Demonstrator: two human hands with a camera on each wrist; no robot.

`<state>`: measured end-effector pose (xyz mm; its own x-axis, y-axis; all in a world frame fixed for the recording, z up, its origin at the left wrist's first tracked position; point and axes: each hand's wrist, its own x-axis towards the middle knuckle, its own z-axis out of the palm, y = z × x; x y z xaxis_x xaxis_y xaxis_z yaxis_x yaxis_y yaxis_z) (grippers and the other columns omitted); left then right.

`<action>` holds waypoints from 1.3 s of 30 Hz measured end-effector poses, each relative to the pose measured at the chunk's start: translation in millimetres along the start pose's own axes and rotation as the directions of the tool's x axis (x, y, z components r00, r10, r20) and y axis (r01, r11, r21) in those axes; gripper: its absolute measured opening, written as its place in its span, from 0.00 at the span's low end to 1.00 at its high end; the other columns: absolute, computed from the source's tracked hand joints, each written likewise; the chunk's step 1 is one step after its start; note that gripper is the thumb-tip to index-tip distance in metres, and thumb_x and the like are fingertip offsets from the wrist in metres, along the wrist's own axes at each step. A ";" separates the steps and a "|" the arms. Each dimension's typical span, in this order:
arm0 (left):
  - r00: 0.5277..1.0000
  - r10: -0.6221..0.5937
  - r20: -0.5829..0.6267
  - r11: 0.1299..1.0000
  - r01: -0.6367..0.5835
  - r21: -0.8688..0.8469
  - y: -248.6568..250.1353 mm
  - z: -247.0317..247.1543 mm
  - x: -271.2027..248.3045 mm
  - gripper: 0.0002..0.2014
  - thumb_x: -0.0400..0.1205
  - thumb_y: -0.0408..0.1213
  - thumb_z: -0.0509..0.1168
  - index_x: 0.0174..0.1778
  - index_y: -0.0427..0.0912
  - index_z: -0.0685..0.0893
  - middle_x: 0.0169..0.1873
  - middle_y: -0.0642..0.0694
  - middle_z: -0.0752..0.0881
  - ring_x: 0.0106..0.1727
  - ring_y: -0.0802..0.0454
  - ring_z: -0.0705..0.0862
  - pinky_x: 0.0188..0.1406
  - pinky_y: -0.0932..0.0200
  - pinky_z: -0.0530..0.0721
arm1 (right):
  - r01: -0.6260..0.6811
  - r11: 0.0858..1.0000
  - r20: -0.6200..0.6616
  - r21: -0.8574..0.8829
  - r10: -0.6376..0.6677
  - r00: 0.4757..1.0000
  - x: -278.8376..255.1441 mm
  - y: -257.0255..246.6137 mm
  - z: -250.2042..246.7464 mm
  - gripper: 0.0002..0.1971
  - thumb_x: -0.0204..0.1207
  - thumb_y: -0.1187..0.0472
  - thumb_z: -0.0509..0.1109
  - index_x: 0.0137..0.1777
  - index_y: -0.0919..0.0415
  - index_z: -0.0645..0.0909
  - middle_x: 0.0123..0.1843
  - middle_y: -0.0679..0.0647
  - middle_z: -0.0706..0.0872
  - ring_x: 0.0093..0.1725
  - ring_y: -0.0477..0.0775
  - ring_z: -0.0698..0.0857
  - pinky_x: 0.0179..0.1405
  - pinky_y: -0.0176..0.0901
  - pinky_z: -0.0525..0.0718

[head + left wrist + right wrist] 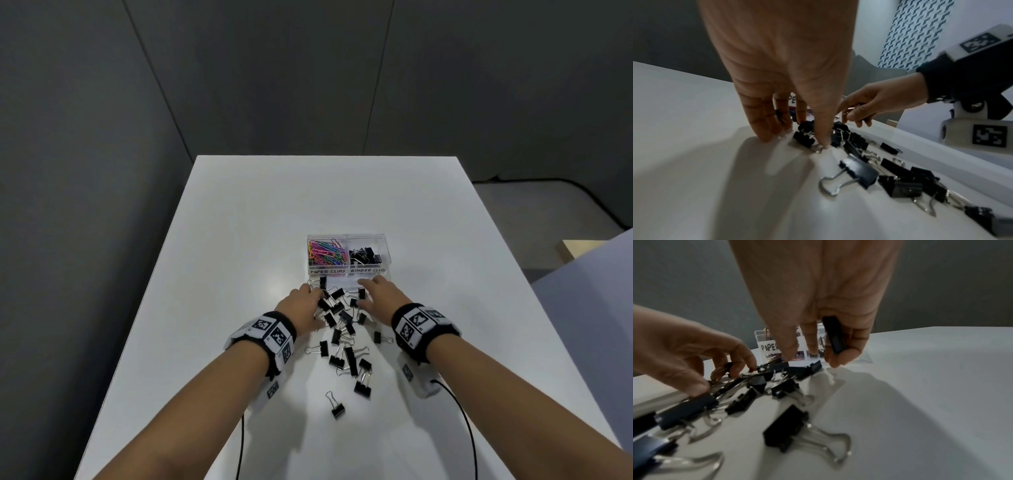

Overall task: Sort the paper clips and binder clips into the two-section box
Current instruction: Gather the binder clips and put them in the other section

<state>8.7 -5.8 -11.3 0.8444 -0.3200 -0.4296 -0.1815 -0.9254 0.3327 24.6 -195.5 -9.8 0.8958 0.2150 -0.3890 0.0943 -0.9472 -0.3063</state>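
Observation:
A clear two-section box (346,270) labelled for paper clips and binder clips stands mid-table. Coloured paper clips (325,254) fill its left section and a few black binder clips (364,256) lie in the right one. Just in front of the box, several black binder clips (342,330) lie scattered on the table. My left hand (304,302) reaches down into the pile's left side, its fingers curled on a small clip (728,366) and the thumb (824,141) pressing a wire handle. My right hand (376,291) is at the pile's right side, a black binder clip (834,335) tucked in its curled fingers.
The white table (239,240) has bare room to the left, right and behind the box. Dark grey walls stand behind it. Both wrists wear black bands with marker tags, and cables trail off the near edge (469,431).

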 end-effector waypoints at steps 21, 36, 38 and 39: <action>0.994 0.067 0.082 0.991 -0.058 -0.117 2.9 -4.0 -3.3 0.16 0.84 0.34 0.59 0.69 0.39 0.73 0.57 0.36 0.83 0.56 0.41 0.82 0.55 0.56 0.77 | -0.067 0.992 0.047 0.108 0.063 0.997 0.6 -2.7 7.6 0.06 0.79 0.67 0.62 0.54 0.63 0.76 0.58 0.63 0.78 0.51 0.62 0.82 0.49 0.47 0.78; 0.998 -0.040 -0.051 0.969 0.026 -0.246 -23.6 -24.3 -5.1 0.15 0.87 0.32 0.51 0.68 0.38 0.75 0.47 0.40 0.85 0.51 0.41 0.82 0.46 0.59 0.76 | 0.195 0.943 0.079 -0.270 -0.180 0.980 -16.1 8.3 9.6 0.17 0.80 0.67 0.61 0.69 0.59 0.73 0.63 0.60 0.73 0.62 0.63 0.77 0.52 0.50 0.78; 0.999 -0.049 -0.012 0.985 0.046 -0.167 -22.1 -20.2 -5.1 0.16 0.87 0.39 0.54 0.69 0.40 0.72 0.60 0.36 0.83 0.60 0.40 0.81 0.57 0.55 0.76 | 0.220 0.927 0.081 -0.304 -0.205 0.976 -17.7 7.9 13.5 0.13 0.79 0.68 0.61 0.63 0.62 0.75 0.62 0.61 0.73 0.59 0.63 0.77 0.47 0.48 0.77; 0.999 -0.038 0.012 0.992 0.039 -0.124 -21.2 -17.9 -4.2 0.17 0.86 0.38 0.55 0.71 0.42 0.70 0.62 0.36 0.81 0.62 0.40 0.81 0.59 0.54 0.75 | 0.218 0.926 0.074 -0.309 -0.205 0.976 -18.3 8.2 14.9 0.12 0.79 0.68 0.61 0.61 0.63 0.75 0.61 0.61 0.73 0.59 0.62 0.77 0.46 0.48 0.77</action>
<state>18.0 18.8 -1.5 0.8446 -0.2874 -0.4518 -0.0849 -0.9050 0.4169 2.5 -203.7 -18.2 0.8228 0.4217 -0.3811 0.4168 -0.9035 -0.0997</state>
